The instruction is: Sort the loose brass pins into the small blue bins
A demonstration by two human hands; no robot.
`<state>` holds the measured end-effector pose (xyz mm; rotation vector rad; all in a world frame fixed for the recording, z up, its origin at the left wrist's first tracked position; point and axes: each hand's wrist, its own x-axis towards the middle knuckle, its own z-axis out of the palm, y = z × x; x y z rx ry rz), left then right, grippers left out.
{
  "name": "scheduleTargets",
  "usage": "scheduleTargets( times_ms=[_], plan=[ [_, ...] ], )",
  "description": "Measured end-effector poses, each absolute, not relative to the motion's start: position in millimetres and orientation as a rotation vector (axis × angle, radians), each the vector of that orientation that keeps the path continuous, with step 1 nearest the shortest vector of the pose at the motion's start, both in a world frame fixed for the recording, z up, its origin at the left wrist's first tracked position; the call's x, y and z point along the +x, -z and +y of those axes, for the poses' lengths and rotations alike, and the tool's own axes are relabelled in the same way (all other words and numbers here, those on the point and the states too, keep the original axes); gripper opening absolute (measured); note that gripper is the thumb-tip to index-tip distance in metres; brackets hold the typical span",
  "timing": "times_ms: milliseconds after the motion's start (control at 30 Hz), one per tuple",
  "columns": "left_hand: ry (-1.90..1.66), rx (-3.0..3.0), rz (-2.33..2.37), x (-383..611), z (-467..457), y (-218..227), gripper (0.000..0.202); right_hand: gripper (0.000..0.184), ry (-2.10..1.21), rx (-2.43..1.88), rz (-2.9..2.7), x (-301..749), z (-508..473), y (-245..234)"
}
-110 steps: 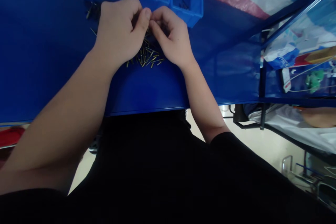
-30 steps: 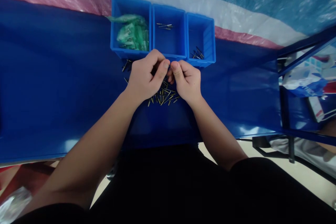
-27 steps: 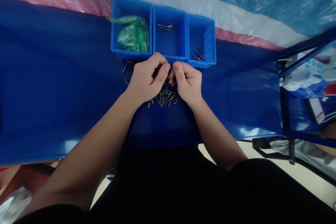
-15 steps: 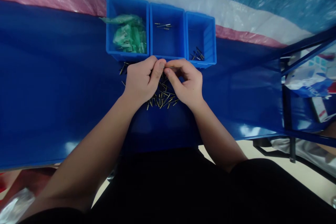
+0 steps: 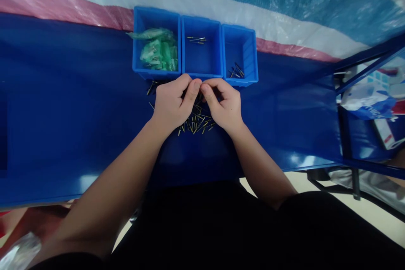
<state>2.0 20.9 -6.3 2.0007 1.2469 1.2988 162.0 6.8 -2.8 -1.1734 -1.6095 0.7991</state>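
My left hand (image 5: 173,102) and my right hand (image 5: 224,103) meet at their fingertips, just in front of the blue bins. Both are closed in a pinch. Half a second ago a thin blind rivet showed between the fingertips; the fingers now almost wholly cover it. Under and between the hands lies a pile of brass-coloured blind rivets (image 5: 196,124), partly hidden by the fingers. A few darker rivets (image 5: 152,87) lie left of the left hand, against the bins.
Three blue bins stand side by side: the left bin (image 5: 136,52) holds green plastic packets (image 5: 160,52), the middle bin (image 5: 202,67) several rivets (image 5: 196,40), the right bin (image 5: 255,57) several rivets (image 5: 236,70). A blue metal frame (image 5: 344,130) rises at the table's right.
The fingertips have drawn together, covering the rivet that showed between them. The bins and pile sit slightly lower in view, as the camera has tilted.
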Motion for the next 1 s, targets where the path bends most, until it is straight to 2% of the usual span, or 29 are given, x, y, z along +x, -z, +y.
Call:
scheduleTargets(
  times_ms=[167, 300, 467, 600, 733, 1000],
  plan=[
    [-1.301, 2.017, 1.223, 1, 24, 7, 0.054, 0.027, -0.756, -1.111, -1.714, 162, 8, 5],
    [-1.292, 2.059, 1.229, 0, 22, 6, 0.054, 0.023, -0.72, -1.103, -1.73, 162, 7, 7],
    [-1.299, 2.077, 1.242, 2, 18, 7, 0.044, 0.021, -0.723, -1.112, -1.598, 161, 7, 5],
    [-1.305, 2.058, 1.208, 4, 17, 8, 0.031, 0.027, -0.855, -1.101, -1.44, 158, 10, 8],
    [-1.292, 2.048, 1.211, 4, 16, 9, 0.028, 0.033, -0.956, -1.089, -1.346, 157, 12, 11],
    [-1.306, 2.002, 1.26, 6, 17, 12, 0.023, 0.034, -1.043, -1.09, -1.364, 162, 14, 13]
  ],
)
